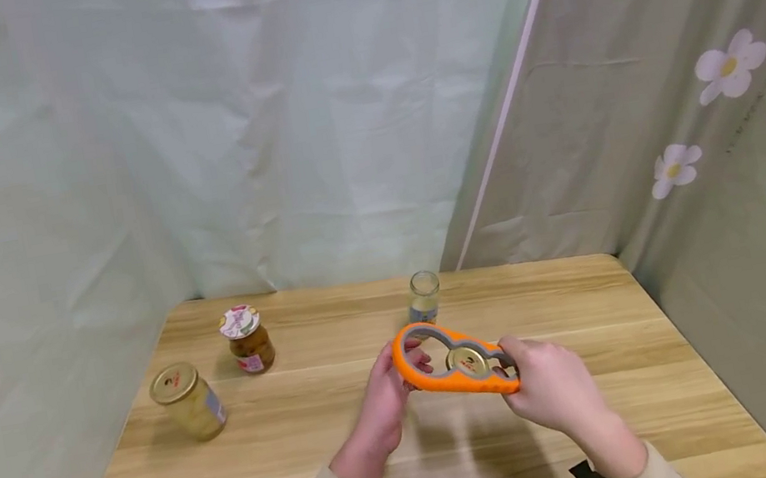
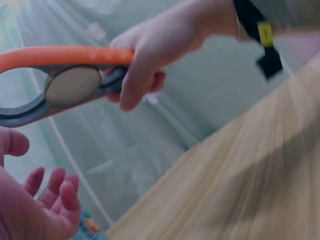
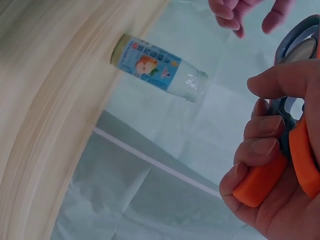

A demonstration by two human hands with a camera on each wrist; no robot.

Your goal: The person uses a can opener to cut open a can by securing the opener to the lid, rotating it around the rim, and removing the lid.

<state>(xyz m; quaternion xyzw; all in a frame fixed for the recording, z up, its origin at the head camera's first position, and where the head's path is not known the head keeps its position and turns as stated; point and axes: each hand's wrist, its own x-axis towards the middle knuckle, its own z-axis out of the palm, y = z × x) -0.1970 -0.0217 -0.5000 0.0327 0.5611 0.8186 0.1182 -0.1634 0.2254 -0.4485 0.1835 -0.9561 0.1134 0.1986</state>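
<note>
We hold the orange and grey plastic multi-ring jar opener in the air above the middle of the light wooden table. Our right hand has its grip clenched round the narrow near-right end of the opener, fingers curled over the orange rim. Our left hand is released, fingers loose, resting at most lightly against the large ring at the opener's left end; the left wrist view shows that palm open and apart from the tool.

A small gold metal lid sits wedged in one of the middle rings. As we judge it, the lid could drop out if the opener tilts, since only the grey teeth seem to hold it, and with one hand carrying the weight the tool might twist.

The opener is a flat, elongated loop, orange outside with a grey inner lining, its rings shrinking toward the right.

Just beyond it, on the far side, stands a small lidless clear glass bottle with a fruit label. Well to the left are a gold-lidded jar and a jar with a patterned lid.
</note>
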